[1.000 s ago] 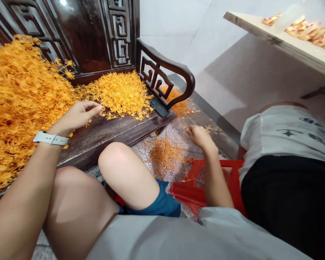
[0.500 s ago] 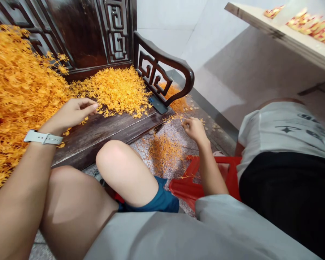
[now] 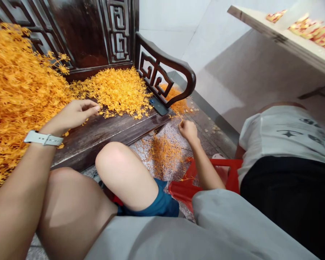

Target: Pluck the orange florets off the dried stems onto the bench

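My left hand (image 3: 79, 112), a pale watch on its wrist, is above the bench seat with thumb and fingertips pinched together. Whatever is between them is too small to make out. Beside its fingertips spreads a low heap of small orange plastic pieces (image 3: 121, 92). A tall mass of orange branching plastic sprigs (image 3: 18, 86) rises to the left. My right hand (image 3: 189, 130) is closed past the bench's front corner, over the floor, with a thin orange plastic strand (image 3: 181, 117) at its fingers. Below it, loose orange strands (image 3: 164, 153) lie on the floor.
A dark wooden bench (image 3: 97, 131) has a carved armrest (image 3: 188, 72), with a phone (image 3: 159, 106) beside it. A red plastic stool (image 3: 185, 187) stands near my right forearm. Another person in a white shirt (image 3: 281, 130) is at right, below a wooden tabletop (image 3: 276, 34).
My right hand has shifted slightly left and curled more tightly; the branching orange strand that stretched across it now shows much less. My left hand has hardly moved.
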The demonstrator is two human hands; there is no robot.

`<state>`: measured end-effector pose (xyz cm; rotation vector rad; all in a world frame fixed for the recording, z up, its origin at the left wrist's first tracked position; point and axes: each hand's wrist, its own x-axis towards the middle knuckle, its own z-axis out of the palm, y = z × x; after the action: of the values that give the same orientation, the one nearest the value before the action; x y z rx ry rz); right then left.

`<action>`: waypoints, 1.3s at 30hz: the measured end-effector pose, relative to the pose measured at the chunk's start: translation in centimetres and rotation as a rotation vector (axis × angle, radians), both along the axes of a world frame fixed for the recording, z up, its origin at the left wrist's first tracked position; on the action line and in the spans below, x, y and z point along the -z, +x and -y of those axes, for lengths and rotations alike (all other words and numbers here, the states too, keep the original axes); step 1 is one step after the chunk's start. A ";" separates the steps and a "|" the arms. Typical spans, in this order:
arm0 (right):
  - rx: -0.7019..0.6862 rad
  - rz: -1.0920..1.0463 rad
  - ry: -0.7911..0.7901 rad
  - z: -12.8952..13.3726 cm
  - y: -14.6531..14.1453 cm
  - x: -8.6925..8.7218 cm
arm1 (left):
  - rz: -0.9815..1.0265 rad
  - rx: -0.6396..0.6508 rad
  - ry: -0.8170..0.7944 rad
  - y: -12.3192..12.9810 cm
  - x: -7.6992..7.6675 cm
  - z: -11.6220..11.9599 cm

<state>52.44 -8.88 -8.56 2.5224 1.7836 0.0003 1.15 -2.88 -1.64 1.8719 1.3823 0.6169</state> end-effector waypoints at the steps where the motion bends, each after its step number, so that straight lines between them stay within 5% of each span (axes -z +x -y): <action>1: -0.001 -0.009 -0.008 -0.3 -0.4 -0.2 | 0.000 0.008 -0.006 0.1 0.1 0.0; 10: 0.068 -0.043 0.176 -3.0 -1.0 -2.4 | -0.044 0.025 -0.091 0.4 1.6 -0.7; 17: 0.020 -0.045 -0.043 -2.2 -1.0 -0.5 | -0.037 -0.003 -0.101 0.3 0.9 -0.5; 23: 0.115 -0.062 -0.130 -1.6 -0.9 1.3 | -0.047 0.006 -0.092 0.5 0.8 -0.5; 33: 0.164 -0.022 -0.060 -4.2 1.1 -0.6 | -0.022 0.016 -0.077 0.2 0.8 -0.6; 39: 0.094 0.058 -0.055 -4.3 1.3 0.0 | 0.043 0.027 0.011 0.6 1.1 -1.0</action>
<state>53.70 -4.63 -8.52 2.5374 1.6205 0.0203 1.79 -1.93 -2.74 1.8720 1.3264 0.6487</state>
